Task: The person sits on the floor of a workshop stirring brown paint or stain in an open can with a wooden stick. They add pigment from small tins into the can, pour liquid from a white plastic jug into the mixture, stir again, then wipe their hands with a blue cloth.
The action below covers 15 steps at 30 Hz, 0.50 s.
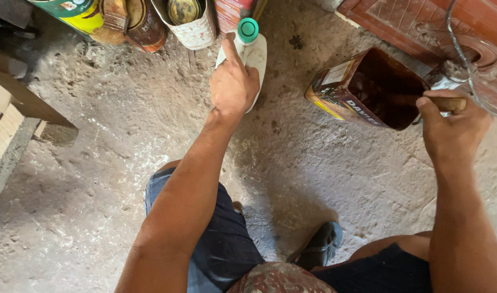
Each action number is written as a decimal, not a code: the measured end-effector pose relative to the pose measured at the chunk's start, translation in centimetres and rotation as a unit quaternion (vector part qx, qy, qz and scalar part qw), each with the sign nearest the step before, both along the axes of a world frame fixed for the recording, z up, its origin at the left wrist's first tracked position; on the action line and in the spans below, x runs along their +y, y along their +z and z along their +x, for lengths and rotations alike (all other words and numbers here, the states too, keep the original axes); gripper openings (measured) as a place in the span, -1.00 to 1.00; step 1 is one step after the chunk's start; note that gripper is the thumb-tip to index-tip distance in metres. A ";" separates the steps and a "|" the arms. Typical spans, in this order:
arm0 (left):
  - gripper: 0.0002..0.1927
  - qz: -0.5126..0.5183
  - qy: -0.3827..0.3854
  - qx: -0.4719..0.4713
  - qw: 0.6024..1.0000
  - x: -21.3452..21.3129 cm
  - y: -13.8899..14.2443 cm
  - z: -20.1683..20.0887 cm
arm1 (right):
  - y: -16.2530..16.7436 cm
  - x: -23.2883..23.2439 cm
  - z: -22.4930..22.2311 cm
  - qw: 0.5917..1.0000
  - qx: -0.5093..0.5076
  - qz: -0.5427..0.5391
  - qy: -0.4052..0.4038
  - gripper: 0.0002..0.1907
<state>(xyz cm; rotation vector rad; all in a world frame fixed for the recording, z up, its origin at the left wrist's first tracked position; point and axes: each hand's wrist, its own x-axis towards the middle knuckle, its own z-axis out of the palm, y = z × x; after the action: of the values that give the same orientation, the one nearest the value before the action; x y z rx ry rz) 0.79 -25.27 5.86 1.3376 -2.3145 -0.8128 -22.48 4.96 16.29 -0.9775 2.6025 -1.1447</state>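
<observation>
My left hand point(233, 84) is wrapped round a white plastic bottle point(255, 54) w/ green cap point(248, 29), index finger up along its neck; bottle stands on the concrete floor point(96, 163). My right hand point(453, 127) is closed on a wooden handle point(449, 103), prob. a brush, at the rim of a tilted square tin point(368, 89) w/ dark brown liquid inside. Row of paint cans point(145, 24) just behind the bottle.
</observation>
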 end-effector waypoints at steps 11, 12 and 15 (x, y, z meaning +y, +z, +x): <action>-0.24 -0.007 0.003 0.004 1.000 0.0 -0.4 -0.1 | -0.8 0.8 -1.6 0.999 -0.016 -0.020 -0.020 -0.89; -0.24 -0.009 0.005 0.005 1.000 0.0 -0.4 -0.1 | -0.7 0.9 -1.6 0.999 -0.022 -0.040 -0.030 -0.86; -0.25 -0.007 -0.001 0.007 1.000 -0.1 -0.4 -0.1 | -0.1 0.6 -1.2 0.995 -0.073 -0.010 0.067 -0.90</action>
<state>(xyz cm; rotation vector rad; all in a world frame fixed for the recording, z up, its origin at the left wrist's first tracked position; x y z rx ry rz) 0.72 -25.32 5.45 1.3193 -2.3069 -0.8039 -23.67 5.58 16.24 -1.0142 2.3771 -1.1652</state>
